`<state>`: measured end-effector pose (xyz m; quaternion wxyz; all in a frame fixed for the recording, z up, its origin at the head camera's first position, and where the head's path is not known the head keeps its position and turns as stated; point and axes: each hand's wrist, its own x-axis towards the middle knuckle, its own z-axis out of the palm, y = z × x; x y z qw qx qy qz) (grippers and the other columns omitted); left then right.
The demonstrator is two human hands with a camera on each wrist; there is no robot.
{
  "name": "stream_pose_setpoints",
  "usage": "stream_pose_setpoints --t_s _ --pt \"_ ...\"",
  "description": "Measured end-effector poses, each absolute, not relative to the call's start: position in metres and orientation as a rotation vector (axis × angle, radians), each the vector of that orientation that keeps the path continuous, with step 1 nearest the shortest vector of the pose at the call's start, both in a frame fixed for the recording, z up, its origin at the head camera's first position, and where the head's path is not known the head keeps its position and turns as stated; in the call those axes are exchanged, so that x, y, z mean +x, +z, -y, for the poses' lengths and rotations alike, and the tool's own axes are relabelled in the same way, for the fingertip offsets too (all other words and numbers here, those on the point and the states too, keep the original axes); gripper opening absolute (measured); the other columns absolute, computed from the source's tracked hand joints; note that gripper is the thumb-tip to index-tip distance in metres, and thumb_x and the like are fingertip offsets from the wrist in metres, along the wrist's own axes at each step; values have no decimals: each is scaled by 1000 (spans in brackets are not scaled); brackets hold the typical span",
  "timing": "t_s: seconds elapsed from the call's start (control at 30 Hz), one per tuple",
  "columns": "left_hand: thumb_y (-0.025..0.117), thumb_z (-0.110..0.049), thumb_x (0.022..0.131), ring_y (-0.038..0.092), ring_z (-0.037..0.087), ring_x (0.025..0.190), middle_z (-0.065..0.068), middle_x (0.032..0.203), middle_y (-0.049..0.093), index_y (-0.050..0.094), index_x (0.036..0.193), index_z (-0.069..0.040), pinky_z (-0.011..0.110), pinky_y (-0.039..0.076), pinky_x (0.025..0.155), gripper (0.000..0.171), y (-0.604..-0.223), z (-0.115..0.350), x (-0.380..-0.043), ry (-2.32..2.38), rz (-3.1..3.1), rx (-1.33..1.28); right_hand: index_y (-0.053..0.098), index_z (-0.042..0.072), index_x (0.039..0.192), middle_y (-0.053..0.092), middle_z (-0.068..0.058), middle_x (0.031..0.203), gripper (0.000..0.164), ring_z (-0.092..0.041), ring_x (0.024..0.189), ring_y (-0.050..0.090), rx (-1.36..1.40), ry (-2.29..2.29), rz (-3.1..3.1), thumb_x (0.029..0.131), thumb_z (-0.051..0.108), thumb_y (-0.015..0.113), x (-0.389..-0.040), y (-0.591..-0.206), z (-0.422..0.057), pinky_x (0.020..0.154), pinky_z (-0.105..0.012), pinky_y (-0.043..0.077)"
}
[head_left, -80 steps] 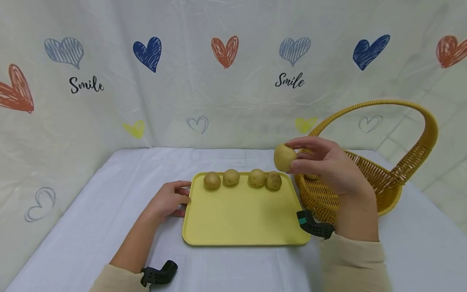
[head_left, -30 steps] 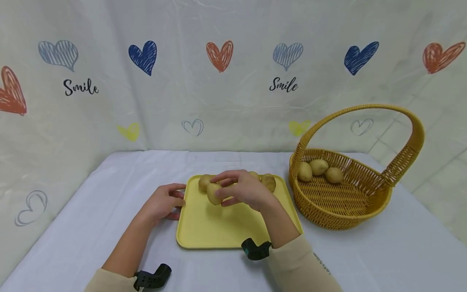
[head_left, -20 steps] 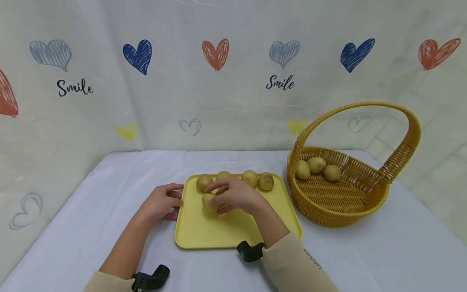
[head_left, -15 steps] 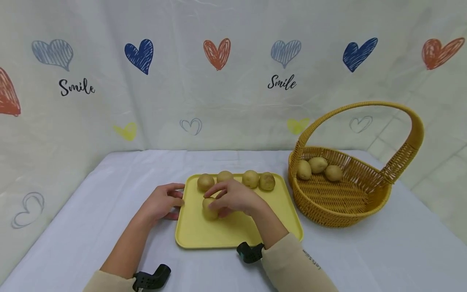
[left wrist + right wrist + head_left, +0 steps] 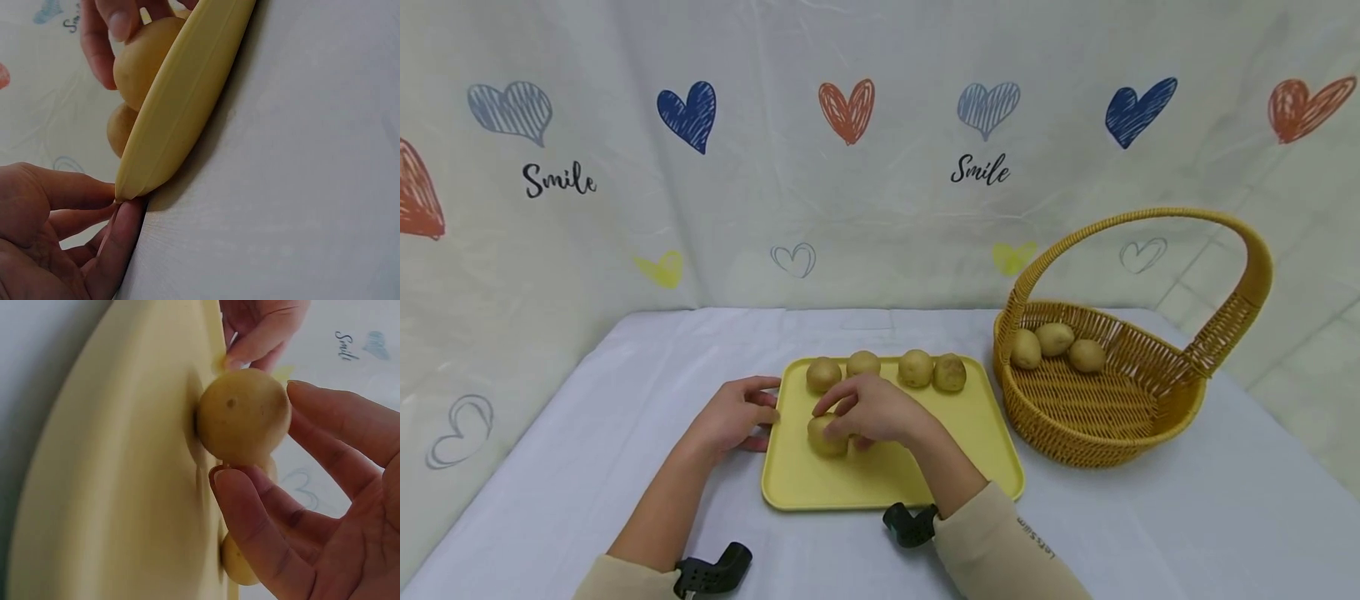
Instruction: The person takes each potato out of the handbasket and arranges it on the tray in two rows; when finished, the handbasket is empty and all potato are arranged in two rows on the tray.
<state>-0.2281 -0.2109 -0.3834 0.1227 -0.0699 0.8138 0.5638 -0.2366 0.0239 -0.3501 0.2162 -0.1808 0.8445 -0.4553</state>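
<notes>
In the head view my right hand [image 5: 883,410] holds a round, pale potato [image 5: 821,438] low at the left of a yellow tray [image 5: 880,487]. In the right wrist view, the fingertips stand close around this potato [image 5: 240,415], which touches the tray surface. My left hand [image 5: 735,417] grips the tray's left edge; in the left wrist view its thumb and a finger pinch the yellow rim [image 5: 165,119]. Behind the held potato, several others line the tray's far edge, among them a left one [image 5: 823,375] and a browner one [image 5: 950,373].
To the right of the tray stands a wicker basket [image 5: 1097,446] with a tall arched handle [image 5: 1150,215]. Three potatoes lie in its left part, one of them the front potato [image 5: 1086,356]. A white cloth [image 5: 677,358] covers the table, with a heart-printed sheet [image 5: 895,208] behind.
My right hand has carried the potato from beside the basket, leftward over the tray and down onto its left part, lately shifting slightly left. My left hand has stayed at the tray's edge.
</notes>
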Motion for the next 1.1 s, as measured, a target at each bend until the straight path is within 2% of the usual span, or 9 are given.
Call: stream_pose_setpoints --t_s 0.17,0.47,0.67,1.1 --pt "64 0 95 62 21 94 16 122 55 47 153 -5 36 64 69 61 -384 210 -228 1645 -2372 -197 80 17 104 68 -5 107 20 -19 88 65 -515 -1254 -2350 85 16 83 -235 -346 -27 67 -36 61" --pt "64 -1 95 63 21 95 16 123 54 47 153 -5 37 64 69 60 -385 212 -228 1657 -2365 -182 80 18 109 67 -6 114 22 -18 99 64 -578 -1255 -2333 87 19 81 -235 -340 -30 70 -38 62" --pt "64 -1 95 63 22 95 17 125 54 47 153 -5 37 64 69 60 -384 212 -228 1656 -2364 -179 79 17 113 68 -3 111 24 -17 97 67 -620 -1250 -2315 90 22 80 -233 -334 -32 70 -37 62" --pt "65 0 95 63 22 95 16 123 56 47 153 -5 37 64 69 61 -383 212 -228 1640 -2379 -177 78 16 116 69 -3 107 26 -28 100 69 -653 -1279 -2263 92 26 76 -230 -332 -34 71 -38 62"
